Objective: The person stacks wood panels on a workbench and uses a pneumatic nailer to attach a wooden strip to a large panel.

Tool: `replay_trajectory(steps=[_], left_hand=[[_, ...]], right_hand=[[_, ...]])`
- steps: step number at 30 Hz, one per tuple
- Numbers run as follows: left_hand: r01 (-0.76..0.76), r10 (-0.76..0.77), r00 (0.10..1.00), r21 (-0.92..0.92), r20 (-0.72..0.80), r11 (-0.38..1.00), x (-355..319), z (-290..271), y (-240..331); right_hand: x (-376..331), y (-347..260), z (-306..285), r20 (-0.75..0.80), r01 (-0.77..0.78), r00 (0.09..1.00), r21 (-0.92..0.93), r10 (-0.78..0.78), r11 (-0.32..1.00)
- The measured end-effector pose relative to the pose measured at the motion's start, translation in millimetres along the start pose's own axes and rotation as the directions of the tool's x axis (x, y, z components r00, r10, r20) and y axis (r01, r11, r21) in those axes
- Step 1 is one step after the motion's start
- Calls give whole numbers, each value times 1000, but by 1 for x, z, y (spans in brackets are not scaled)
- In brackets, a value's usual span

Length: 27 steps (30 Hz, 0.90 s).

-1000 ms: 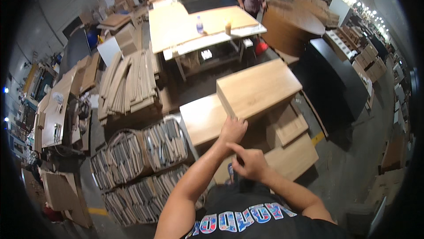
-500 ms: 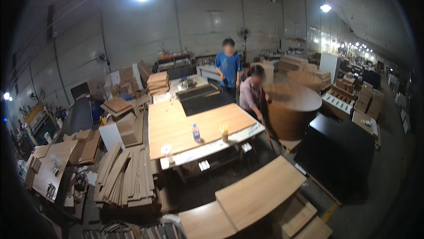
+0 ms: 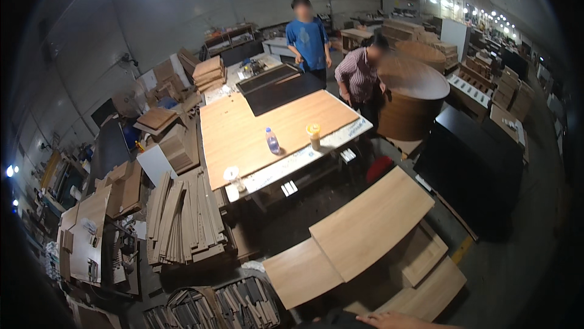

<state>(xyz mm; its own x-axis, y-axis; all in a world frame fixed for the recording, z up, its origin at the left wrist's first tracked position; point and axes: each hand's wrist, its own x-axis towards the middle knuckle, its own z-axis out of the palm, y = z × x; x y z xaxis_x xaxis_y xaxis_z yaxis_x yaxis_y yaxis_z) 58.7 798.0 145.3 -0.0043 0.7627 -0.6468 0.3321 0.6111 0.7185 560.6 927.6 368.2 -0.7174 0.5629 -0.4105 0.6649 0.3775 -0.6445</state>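
Only part of my right hand shows, at the bottom edge, its fingers stretched out toward the left and nothing visible in them. Just beyond it lie wood-coloured panels, one of them framed; whether the hand touches them I cannot tell. A dark shape sits beside the fingertips, too cut off to name. Farther forward, a wide light-wood board overlaps a smaller light board. My left hand is out of view.
A worktable carries a large wood sheet, a bottle and cups. Behind it stands a person in blue; another in a checked shirt is near a round wooden drum. Wood strips and bins of offcuts lie left.
The view has tipped down, and my right hand has come in at the bottom edge. The person in the checked shirt has straightened from a lower bend; a red object now shows below the table's right end.
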Motion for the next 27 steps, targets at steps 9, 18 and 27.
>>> replay_trajectory(steps=[9,18,27], left_hand=[[21,-19,998,-31,64,999,-13,-19,-22],[83,-77,993,65,-86,994,4,-14,-100],[182,-167,976,99,-139,978,-28,-24,-118]], right_hand=[[22,-55,-12,-104,141,985,-15,-141,990],[43,-43,-7,186,191,966,-59,-177,980],[47,-36,-3,219,222,954,-54,-205,974]])
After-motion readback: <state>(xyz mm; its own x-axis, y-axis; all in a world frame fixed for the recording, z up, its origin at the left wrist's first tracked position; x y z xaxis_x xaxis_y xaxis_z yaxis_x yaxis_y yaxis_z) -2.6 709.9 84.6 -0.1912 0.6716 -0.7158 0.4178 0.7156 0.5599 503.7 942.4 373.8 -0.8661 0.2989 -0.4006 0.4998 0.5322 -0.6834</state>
